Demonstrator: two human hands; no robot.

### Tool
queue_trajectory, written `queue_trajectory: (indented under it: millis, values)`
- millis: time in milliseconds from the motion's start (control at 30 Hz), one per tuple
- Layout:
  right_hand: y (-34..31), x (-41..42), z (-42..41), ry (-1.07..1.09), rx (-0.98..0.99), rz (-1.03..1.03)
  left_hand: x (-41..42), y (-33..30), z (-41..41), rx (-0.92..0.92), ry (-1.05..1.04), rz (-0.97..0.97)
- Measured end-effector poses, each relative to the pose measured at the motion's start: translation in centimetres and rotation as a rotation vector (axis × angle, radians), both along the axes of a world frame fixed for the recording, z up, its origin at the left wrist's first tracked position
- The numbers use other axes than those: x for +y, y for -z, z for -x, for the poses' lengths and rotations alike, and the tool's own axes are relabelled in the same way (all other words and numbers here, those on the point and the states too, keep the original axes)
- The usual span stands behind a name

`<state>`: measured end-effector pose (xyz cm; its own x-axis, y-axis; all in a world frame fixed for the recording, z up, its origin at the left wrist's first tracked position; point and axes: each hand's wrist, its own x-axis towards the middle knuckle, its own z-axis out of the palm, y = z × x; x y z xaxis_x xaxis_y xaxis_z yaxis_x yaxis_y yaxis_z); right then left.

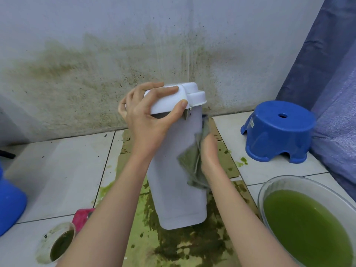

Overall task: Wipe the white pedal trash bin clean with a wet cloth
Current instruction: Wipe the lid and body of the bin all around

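— Step in hand? Where's the tall white plastic pedal trash bin?

— Standing on a flattened sheet of brown cardboard splashed with green, on the pale tiled floor close to the stained wall. Tilted a little toward the camera, lid closed. Mid-wipe, by the look of it — right flank being worked.

— Hands?

— Left hand clamped over the near edge of the lid, fingers on top, thumb curled under the rim, steadying the bin. Right hand pressed against the bin's right side, bunching a damp grey-green cloth against the wall of it; fingers mostly hidden behind the cloth, but gripping it, seemingly.

— Anything else nearby?

— Clear plastic basin of green water at lower right, overturned blue plastic stool beyond it, small round pot of dark green liquid at lower left with something pink beside it.

— Next move?

— Probably a long stroke down that flank, keeping the lid held firm so the tilted bin doesn't slide on wet cardboard. Then a turn to reach the back — hidden here, so cleanliness there impossible to judge. Front face looks fairly clean already. Cloth likely due a rinse, though the basin water is itself green.
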<state>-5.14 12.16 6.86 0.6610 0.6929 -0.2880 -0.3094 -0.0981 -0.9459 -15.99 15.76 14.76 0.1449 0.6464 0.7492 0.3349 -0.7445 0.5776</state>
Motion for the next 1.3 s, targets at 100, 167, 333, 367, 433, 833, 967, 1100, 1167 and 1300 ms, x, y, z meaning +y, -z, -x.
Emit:
queue_trajectory:
  millis: [100,167,333,367,433,833,967,1100,1167,1300]
  values:
    - [3.4,-2.2,0.1,-0.100,0.230,0.175,-0.1,0.4,0.4,-0.012,0.002,-0.032]
    - [3.9,-3.5,0.7,-0.138,0.291,0.141,-0.2,0.5,0.5,-0.015,0.009,-0.042]
    - [-0.3,-2.9,4.0,-0.012,-0.394,-0.090,-0.4,0.4,0.5,-0.011,0.012,-0.033]
    - [-1.6,-2.3,4.5,0.053,-0.478,-0.110,-0.4,0.5,0.4,-0.007,0.015,-0.039]
    - [-3.2,-0.7,4.4,0.150,-0.505,-0.120,-0.2,0.4,0.4,0.000,0.025,-0.042]
    - [10.4,-3.7,2.5,-0.008,0.253,0.054,-0.5,0.5,1.3,-0.023,0.029,-0.011]
    - [14.5,-7.0,4.5,-0.032,0.551,0.220,-1.2,1.1,1.4,0.005,0.059,-0.064]
    - [14.1,-6.5,5.1,0.034,0.340,0.372,-0.9,0.8,1.6,-0.012,0.051,-0.039]
    - [12.9,-6.0,4.8,0.030,0.248,0.391,-1.1,0.9,1.7,-0.011,0.044,-0.053]
    - [8.2,-4.6,3.5,0.042,0.162,0.252,-1.6,1.7,1.6,0.006,0.024,-0.120]
